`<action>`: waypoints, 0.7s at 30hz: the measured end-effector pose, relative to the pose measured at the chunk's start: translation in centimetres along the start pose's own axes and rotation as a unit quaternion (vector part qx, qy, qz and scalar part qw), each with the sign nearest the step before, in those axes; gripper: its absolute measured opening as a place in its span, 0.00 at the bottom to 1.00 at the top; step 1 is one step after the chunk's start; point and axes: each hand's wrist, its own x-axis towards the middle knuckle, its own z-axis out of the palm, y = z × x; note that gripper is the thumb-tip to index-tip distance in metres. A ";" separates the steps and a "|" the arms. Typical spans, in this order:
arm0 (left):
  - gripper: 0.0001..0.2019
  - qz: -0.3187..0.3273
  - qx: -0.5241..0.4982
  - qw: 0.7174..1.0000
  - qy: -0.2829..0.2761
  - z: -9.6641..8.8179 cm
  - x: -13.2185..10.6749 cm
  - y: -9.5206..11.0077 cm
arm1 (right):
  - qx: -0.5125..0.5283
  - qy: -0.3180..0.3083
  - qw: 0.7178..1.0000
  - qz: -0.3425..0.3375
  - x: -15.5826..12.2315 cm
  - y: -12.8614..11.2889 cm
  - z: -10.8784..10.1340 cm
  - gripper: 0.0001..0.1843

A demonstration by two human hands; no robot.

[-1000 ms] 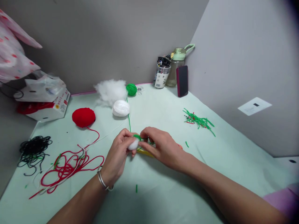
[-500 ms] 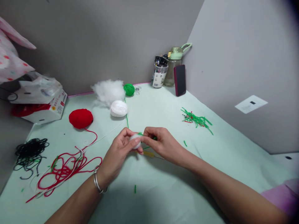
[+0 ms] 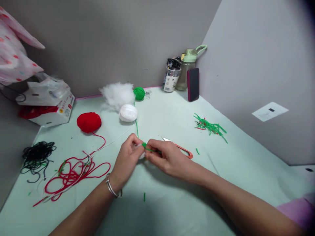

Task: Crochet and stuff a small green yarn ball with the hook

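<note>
Yarn piece (image 3: 144,145), green-and-white, pinched in left hand (image 3: 127,154); green strand (image 3: 151,150) pinched in right hand (image 3: 170,158). Orange-handled scissors (image 3: 190,155) partly hidden by right hand; yarn clippings (image 3: 210,127) heaped far right.

The white-and-green yarn piece (image 3: 144,145) looks soft and matt, like the woolly red yarn ball (image 3: 89,122); the white yarn ball (image 3: 128,113) seems smoother. The stuffing (image 3: 118,95) is loose, fluffy fibre. Polished metal shines on the bangle (image 3: 111,187). The scissors (image 3: 189,154) pair a metal blade with smooth orange plastic-looking handles. Thin, crinkled plastic forms the translucent bag (image 3: 52,91). The phone (image 3: 193,84) has a smooth, dark face; the surface (image 3: 169,206) looks matt, faintly creased.
</note>
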 end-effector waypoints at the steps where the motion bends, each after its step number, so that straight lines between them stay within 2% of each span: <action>1: 0.08 -0.008 -0.007 1.000 -0.008 -0.1 0.0 0.0 | -0.044 0.006 0.999 -0.022 0.0 0.1 -0.1 0.11; 3: 0.08 -0.025 -0.025 0.999 -0.023 -0.2 0.0 -0.1 | -0.100 0.020 0.994 -0.049 0.0 0.2 -0.3 0.09; 5: 0.07 -0.040 -0.044 0.998 -0.039 -0.1 -0.1 -0.1 | -0.105 0.035 0.993 -0.040 0.0 0.3 -0.4 0.09; 9: 0.09 -0.056 -0.076 0.993 -0.074 0.1 -0.5 0.3 | -0.032 0.060 0.997 0.039 0.1 0.3 -0.5 0.16; 11: 0.10 -0.048 -0.098 0.989 -0.100 0.2 -0.6 0.5 | 0.014 0.076 0.994 0.072 0.2 0.4 -0.7 0.16; 14: 0.11 -0.030 -0.130 0.982 -0.133 0.3 -0.7 0.5 | 0.057 0.093 0.991 0.083 0.4 0.6 -1.2 0.13; 21: 0.07 -0.071 -0.173 0.979 -0.077 1.3 -0.5 0.7 | -0.007 0.064 0.998 0.026 0.0 0.7 -1.5 0.17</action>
